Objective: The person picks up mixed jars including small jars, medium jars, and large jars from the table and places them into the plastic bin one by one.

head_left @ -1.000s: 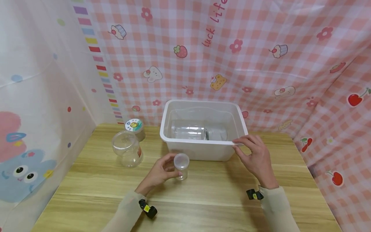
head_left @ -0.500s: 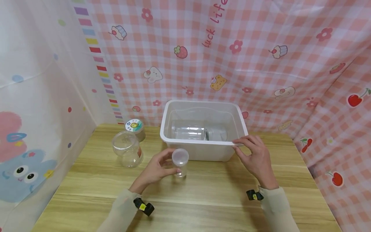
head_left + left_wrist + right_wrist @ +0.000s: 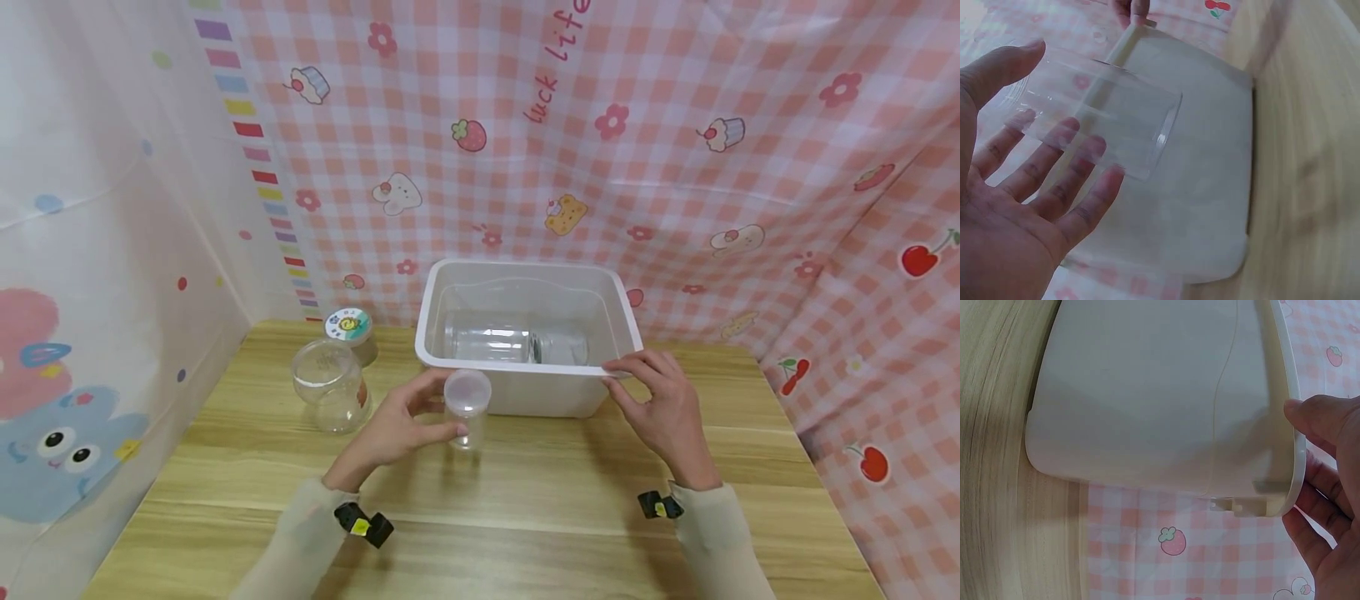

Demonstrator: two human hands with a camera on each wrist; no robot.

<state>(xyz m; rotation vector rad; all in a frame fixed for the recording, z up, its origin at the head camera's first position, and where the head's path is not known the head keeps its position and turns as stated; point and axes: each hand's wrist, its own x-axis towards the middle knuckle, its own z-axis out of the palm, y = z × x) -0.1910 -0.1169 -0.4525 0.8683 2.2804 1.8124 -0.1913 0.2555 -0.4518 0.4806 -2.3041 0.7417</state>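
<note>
My left hand (image 3: pixel 408 423) grips a small clear jar (image 3: pixel 467 408) with a translucent lid, holding it upright just off the wooden table (image 3: pixel 525 508) in front of the white plastic bin (image 3: pixel 525 398). In the left wrist view the small clear jar (image 3: pixel 1104 119) lies across my fingers (image 3: pixel 1054 181) with the white bin (image 3: pixel 1197 187) behind it. My right hand (image 3: pixel 663 400) holds the bin's front right rim. The right wrist view shows the thumb (image 3: pixel 1316 415) on the white bin's rim (image 3: pixel 1285 394). A larger clear jar (image 3: pixel 513 343) lies on its side inside the bin.
Left of the bin stand an open clear jar (image 3: pixel 330 387) and, behind it, a jar with a sticker lid (image 3: pixel 349 327). Pink checked cloth (image 3: pixel 600 150) walls in the table at the back and right, and white printed cloth (image 3: pixel 90 275) hangs at the left.
My left hand has lifted the small jar a little and brought it closer to the bin's front wall. The right hand has stayed on the rim.
</note>
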